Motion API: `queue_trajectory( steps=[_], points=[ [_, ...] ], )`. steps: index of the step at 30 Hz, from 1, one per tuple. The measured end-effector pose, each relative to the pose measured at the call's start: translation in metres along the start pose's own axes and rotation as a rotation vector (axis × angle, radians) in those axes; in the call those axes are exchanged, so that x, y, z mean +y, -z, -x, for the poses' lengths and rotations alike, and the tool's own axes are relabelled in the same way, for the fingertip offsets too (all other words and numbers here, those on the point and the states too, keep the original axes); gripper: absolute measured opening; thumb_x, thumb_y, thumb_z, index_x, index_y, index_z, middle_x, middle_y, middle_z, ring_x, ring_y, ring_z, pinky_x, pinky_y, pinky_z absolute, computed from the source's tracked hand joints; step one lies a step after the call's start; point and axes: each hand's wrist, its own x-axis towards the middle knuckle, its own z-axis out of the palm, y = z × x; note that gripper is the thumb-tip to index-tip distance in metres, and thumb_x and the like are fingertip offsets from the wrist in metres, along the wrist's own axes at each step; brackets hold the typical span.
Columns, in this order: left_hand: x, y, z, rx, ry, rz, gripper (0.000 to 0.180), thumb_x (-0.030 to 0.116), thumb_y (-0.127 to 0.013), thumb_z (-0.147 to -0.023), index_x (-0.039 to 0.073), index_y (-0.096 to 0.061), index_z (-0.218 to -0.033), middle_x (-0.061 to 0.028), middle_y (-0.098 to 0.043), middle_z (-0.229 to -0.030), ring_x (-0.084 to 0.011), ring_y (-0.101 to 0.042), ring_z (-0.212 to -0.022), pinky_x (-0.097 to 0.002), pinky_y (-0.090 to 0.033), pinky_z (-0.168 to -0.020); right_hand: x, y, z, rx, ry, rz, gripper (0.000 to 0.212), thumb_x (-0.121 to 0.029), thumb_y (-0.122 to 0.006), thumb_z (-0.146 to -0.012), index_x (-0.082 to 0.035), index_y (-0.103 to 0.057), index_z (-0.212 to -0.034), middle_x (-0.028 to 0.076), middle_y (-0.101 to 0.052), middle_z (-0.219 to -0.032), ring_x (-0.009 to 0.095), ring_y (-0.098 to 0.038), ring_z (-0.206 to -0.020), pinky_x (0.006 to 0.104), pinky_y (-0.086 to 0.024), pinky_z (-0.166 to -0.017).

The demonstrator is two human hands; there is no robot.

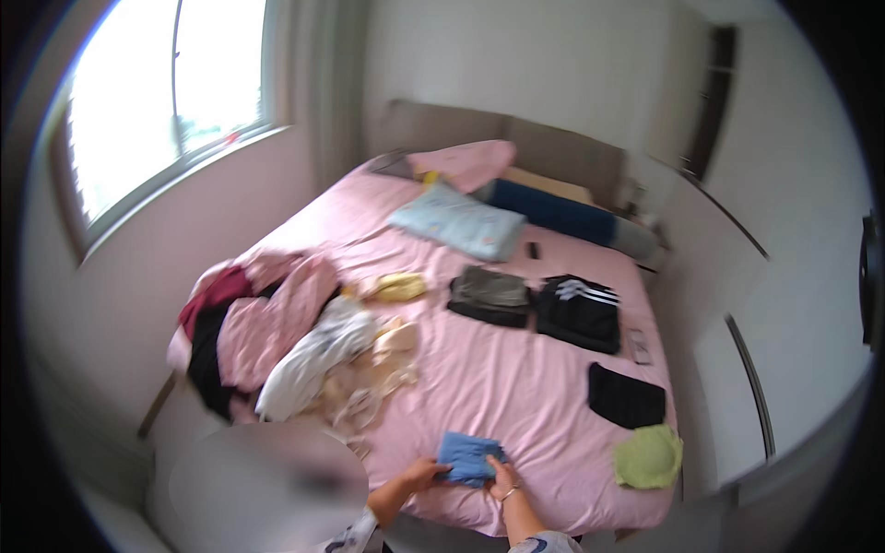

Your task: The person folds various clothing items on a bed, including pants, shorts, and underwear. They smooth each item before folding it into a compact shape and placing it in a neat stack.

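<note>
A blue folded garment (468, 458) lies at the near edge of the pink-sheeted bed (516, 396), its exact kind unclear. My left hand (427, 474) grips its left side, the thumb on top. On its right side my right hand (502, 480), with a band at the wrist, also holds the cloth. To the right are a light green bra (648, 457) and a folded black garment (627, 394). Left of my hands spreads a loose heap with a white garment (318, 355), a pink garment (272, 327) and beige pieces (355, 392).
Farther back lie a folded grey-brown garment (493, 288), a black one with white stripes (581, 313), a yellow cloth (398, 287) and a light blue pillow (458, 221). A dark blue bolster (553, 210) rests near the headboard (553, 147). A blurred patch covers the lower left.
</note>
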Motion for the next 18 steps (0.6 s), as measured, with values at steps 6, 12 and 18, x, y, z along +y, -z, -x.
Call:
queue_trajectory(
  steps=[6,12,18],
  points=[
    [-0.016,-0.012,0.01,0.006,-0.135,0.052,0.021,0.013,-0.055,-0.086,0.0,-0.055,-0.102,-0.0077,-0.06,-0.09,-0.0188,-0.06,-0.08,-0.0324,-0.056,-0.065,0.009,0.008,0.009,-0.072,0.091,-0.015,0.031,-0.01,-0.058,-0.081,-0.006,-0.052,-0.111,0.01,-0.058,-0.106,0.027,-0.058,-0.095,0.046,-0.048,-0.084],
    [-0.025,-0.015,0.019,0.083,-0.194,-0.002,0.021,0.016,-0.053,-0.087,0.004,-0.056,-0.105,-0.0038,-0.06,-0.088,-0.0161,-0.059,-0.08,-0.032,-0.055,-0.065,0.004,-0.004,0.036,-0.217,-0.056,0.031,0.044,-0.025,-0.061,-0.082,-0.006,-0.045,-0.119,0.012,-0.054,-0.116,0.029,-0.054,-0.104,0.047,-0.046,-0.088],
    [-0.039,-0.002,0.019,0.102,-0.188,-0.092,0.024,0.015,-0.056,-0.085,0.005,-0.057,-0.107,-0.003,-0.061,-0.091,-0.0165,-0.06,-0.081,-0.0363,-0.055,-0.064,0.019,0.015,0.034,-0.163,-0.154,0.117,0.036,-0.015,-0.054,-0.085,-0.004,-0.045,-0.118,0.013,-0.057,-0.111,0.029,-0.058,-0.099,0.0449,-0.051,-0.083]
  ],
)
